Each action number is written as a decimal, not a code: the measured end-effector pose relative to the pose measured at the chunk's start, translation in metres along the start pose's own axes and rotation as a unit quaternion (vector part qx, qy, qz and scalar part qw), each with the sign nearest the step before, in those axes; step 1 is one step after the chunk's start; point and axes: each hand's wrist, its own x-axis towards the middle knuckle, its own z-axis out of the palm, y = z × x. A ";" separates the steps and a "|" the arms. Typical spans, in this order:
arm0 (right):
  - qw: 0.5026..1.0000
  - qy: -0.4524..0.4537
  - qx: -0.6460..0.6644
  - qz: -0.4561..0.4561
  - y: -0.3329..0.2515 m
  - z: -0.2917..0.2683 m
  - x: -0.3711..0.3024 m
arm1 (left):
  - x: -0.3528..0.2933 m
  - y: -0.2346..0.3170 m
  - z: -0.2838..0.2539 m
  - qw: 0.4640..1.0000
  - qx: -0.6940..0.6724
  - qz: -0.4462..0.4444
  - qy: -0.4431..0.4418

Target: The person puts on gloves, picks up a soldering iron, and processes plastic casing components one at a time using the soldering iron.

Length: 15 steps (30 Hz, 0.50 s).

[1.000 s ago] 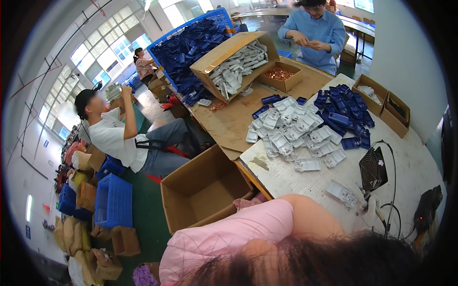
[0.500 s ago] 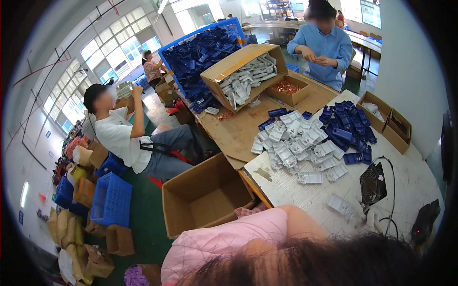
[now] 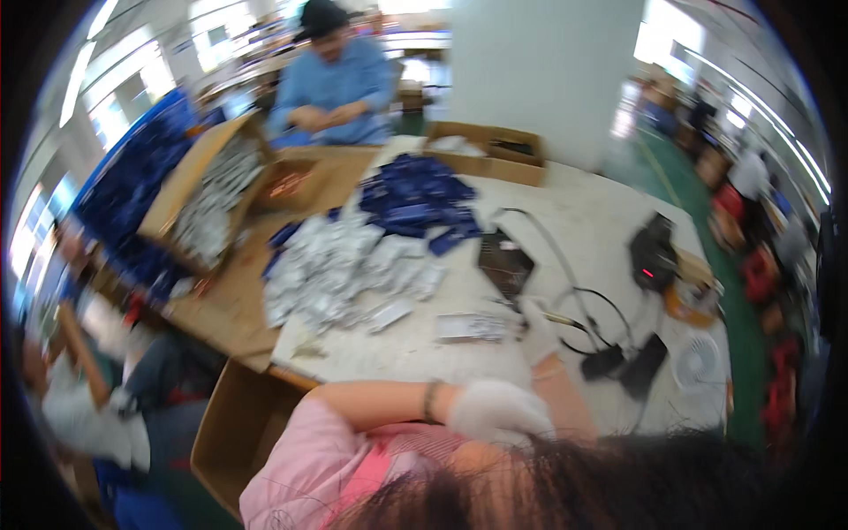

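Note:
My left hand [image 3: 496, 409], in a white glove, is drawn in close to my chest with the forearm bent across; blur and hair hide its fingers. My right hand [image 3: 536, 334], also gloved in white, reaches onto the white table [image 3: 609, 208]. Its fingers are smeared, so what it holds, if anything, does not show. Just left of it lies a pale plastic housing [image 3: 470, 328]. A thin brass-coloured, black-ended piece [image 3: 565, 321] is close on its right. Beyond the hand stands a black fan-like unit [image 3: 505, 265] with a cable.
Piles of white housings [image 3: 336, 269] and dark blue housings [image 3: 411, 194] cover the table's left part. Further left are a tipped carton [image 3: 196, 190] and a blue crate [image 3: 132, 168]. A black device [image 3: 652, 252] and small white fan [image 3: 698, 358] stand right. A co-worker [image 3: 331, 84] sits opposite.
The view has swung to the right, bringing the table's right side and the aisle in. Both my gloved hands now show; neither did before. The picture is more blurred.

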 end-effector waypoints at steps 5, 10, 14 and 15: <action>0.998 0.038 -0.017 0.038 -0.002 -0.002 0.003 | -0.061 -0.080 -0.054 0.890 0.284 -0.252 0.254; 0.999 0.024 0.032 0.007 -0.009 0.004 0.000 | -0.107 -0.142 -0.092 0.692 0.514 -0.367 0.350; 0.999 0.033 0.023 -0.015 -0.007 -0.001 0.002 | -0.105 -0.170 -0.096 0.625 0.576 -0.420 0.317; 0.999 0.030 0.030 -0.017 -0.006 -0.002 0.002 | -0.104 -0.172 -0.096 0.618 0.582 -0.439 0.293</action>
